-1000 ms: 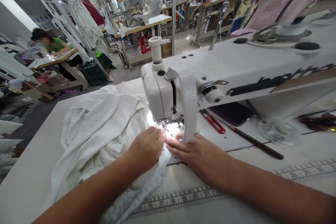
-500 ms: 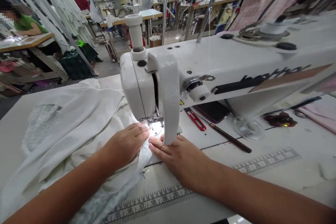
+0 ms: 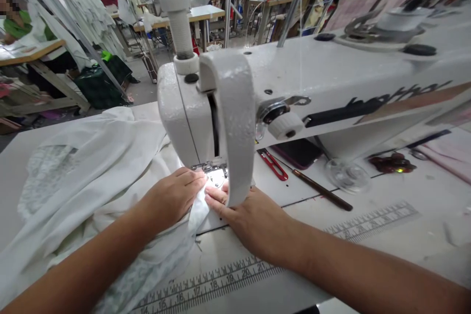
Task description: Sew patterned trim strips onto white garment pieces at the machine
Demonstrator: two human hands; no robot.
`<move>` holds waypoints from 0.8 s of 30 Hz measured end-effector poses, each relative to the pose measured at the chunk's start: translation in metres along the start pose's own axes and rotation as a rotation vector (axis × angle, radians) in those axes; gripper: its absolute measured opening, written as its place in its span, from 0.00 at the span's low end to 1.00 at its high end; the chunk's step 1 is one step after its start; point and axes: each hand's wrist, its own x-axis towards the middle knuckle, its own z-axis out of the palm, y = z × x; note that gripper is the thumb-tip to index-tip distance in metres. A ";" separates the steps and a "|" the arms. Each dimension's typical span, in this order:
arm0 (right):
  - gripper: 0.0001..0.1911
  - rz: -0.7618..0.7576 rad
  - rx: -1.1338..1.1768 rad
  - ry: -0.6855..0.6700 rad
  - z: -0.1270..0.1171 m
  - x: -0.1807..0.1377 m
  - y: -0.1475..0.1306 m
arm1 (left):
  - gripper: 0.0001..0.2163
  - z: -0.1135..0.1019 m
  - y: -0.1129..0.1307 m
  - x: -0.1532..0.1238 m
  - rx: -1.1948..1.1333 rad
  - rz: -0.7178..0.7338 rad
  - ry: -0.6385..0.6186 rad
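White fabric with a pale green print (image 3: 121, 152) lies bunched on the left of the table and runs to the lit needle area of a white sewing machine (image 3: 180, 113). My left hand (image 3: 174, 194) is closed on the fabric, fingertips together just beside the presser foot (image 3: 215, 169). Close by on the right, my right hand (image 3: 252, 218) grips the fabric's narrow edge with its fingertips. Part of that hand is hidden behind the machine's curved white guard (image 3: 239, 132).
Right of the needle lie red thread snips (image 3: 272, 164), a dark phone (image 3: 300, 152), a brown slim tool (image 3: 324, 190) and a clear plastic spool (image 3: 348, 174). A ruler strip (image 3: 213, 284) runs along the table's front. Another person in green (image 3: 18, 24) sits at the far left.
The view has shifted slightly, so the machine head looks nearer. Both hands stay by the needle; the fabric strip between them shows a little more.
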 end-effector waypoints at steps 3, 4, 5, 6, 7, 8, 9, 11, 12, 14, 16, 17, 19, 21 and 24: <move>0.33 0.006 -0.020 0.018 0.000 0.001 0.001 | 0.11 0.004 -0.001 0.000 0.040 -0.008 0.027; 0.33 0.008 -0.024 0.026 -0.001 0.001 0.000 | 0.11 0.006 -0.001 0.001 0.045 -0.020 0.028; 0.33 0.013 -0.027 0.038 -0.001 0.001 0.000 | 0.11 0.006 0.000 0.002 0.043 -0.034 0.025; 0.32 0.017 -0.028 0.051 -0.002 0.002 -0.001 | 0.12 0.006 0.001 0.003 0.035 -0.045 0.022; 0.32 0.021 -0.024 0.067 -0.002 0.002 -0.001 | 0.12 0.005 0.004 0.003 0.027 -0.057 0.021; 0.31 0.026 -0.015 0.089 -0.002 0.002 -0.001 | 0.12 0.001 0.008 0.003 0.021 -0.073 0.020; 0.30 0.031 0.000 0.111 -0.002 0.001 -0.001 | 0.13 -0.004 0.014 0.001 0.015 -0.091 0.019; 0.27 0.044 0.052 0.156 -0.002 0.001 -0.001 | 0.13 -0.019 0.030 -0.011 -0.010 -0.151 0.015; 0.25 0.047 0.084 0.181 -0.002 0.000 -0.001 | 0.12 -0.027 0.039 -0.021 -0.026 -0.194 0.001; 0.22 0.047 0.164 0.230 -0.005 -0.004 -0.004 | 0.11 -0.044 0.057 -0.049 -0.035 -0.292 -0.038; 0.18 0.069 0.290 0.249 -0.012 -0.010 -0.013 | 0.11 -0.057 0.074 -0.079 0.031 -0.386 -0.080; 0.16 0.103 0.381 0.227 -0.016 -0.014 -0.021 | 0.10 -0.062 0.082 -0.092 0.064 -0.433 -0.094; 0.16 0.178 0.642 0.067 -0.024 -0.025 -0.042 | 0.09 -0.072 0.099 -0.105 0.068 -0.551 -0.124; 0.19 0.216 0.931 -0.168 -0.027 -0.035 -0.067 | 0.15 -0.085 0.119 -0.097 -0.069 -0.657 -0.234; 0.23 0.140 1.362 -0.354 -0.011 -0.047 -0.104 | 0.18 -0.103 0.143 -0.062 -0.480 -0.732 -0.544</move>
